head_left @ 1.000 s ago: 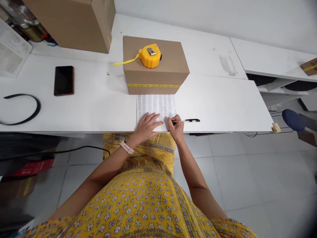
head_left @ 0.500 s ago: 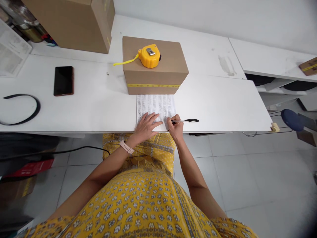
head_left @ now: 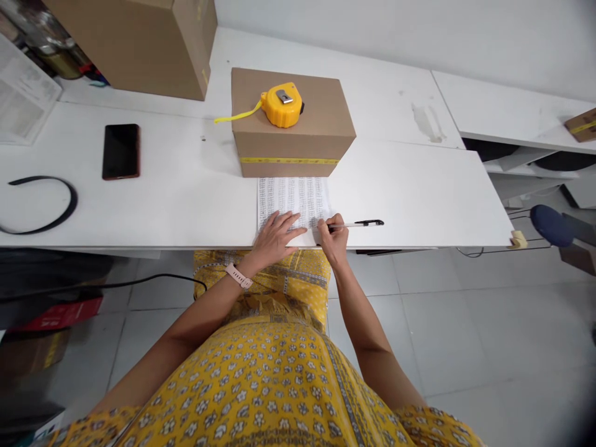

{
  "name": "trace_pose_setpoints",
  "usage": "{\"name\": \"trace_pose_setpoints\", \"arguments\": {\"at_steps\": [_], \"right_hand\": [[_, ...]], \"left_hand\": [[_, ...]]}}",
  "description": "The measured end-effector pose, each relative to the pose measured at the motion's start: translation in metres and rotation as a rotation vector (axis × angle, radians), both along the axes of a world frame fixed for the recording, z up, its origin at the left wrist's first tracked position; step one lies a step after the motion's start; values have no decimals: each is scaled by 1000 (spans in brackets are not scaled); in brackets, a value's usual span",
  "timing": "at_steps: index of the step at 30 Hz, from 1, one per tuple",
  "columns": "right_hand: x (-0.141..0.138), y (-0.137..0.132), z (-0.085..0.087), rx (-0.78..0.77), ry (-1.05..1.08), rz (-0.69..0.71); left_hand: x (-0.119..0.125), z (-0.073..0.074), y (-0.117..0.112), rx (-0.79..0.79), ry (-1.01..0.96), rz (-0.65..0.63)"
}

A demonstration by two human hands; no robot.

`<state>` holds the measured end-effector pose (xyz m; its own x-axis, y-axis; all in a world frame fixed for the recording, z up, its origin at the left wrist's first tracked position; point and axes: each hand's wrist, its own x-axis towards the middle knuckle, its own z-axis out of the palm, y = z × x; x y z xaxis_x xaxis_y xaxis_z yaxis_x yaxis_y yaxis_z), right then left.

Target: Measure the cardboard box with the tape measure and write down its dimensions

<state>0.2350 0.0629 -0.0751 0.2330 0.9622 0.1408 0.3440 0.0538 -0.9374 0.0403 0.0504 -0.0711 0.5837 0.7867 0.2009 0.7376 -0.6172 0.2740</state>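
A printed sheet of paper lies at the near edge of the white table. My left hand rests flat on its lower part, fingers spread, a pink watch on the wrist. My right hand pinches a pen whose tip touches the sheet's lower right corner; the pen's black cap end points right. Just behind the sheet stands a small cardboard box with a yellow tape measure on top, a short length of tape pulled out to the left.
A black phone and a black band lie to the left. A large cardboard box stands at the back left, papers beside it. A lower white shelf sits at right, a blue stool below.
My right hand has slid a little to the right along the sheet's lower edge, carrying the pen with it. My left hand stays put.
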Motion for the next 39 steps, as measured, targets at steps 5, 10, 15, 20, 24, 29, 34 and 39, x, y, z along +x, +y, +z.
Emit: {"name": "trace_pose_setpoints", "arguments": {"at_steps": [5, 10, 15, 20, 24, 29, 34, 39], "right_hand": [[3, 2, 0, 23, -49, 17], [3, 2, -4, 29, -75, 39], [3, 2, -7, 40, -81, 43], [4, 2, -8, 34, -71, 31], [4, 2, -8, 45, -79, 32], [3, 3, -8, 51, -83, 36], [3, 2, -9, 52, -78, 29], [4, 2, -11, 66, -84, 26]], "left_hand": [[0, -1, 0, 0, -2, -3], [0, 0, 0, -23, -7, 4], [0, 1, 0, -3, 2, 0], [0, 1, 0, -15, -4, 1], [0, 1, 0, -29, -13, 6], [0, 2, 0, -31, -8, 6], [0, 1, 0, -15, 6, 5], [0, 1, 0, -11, 1, 4]]}}
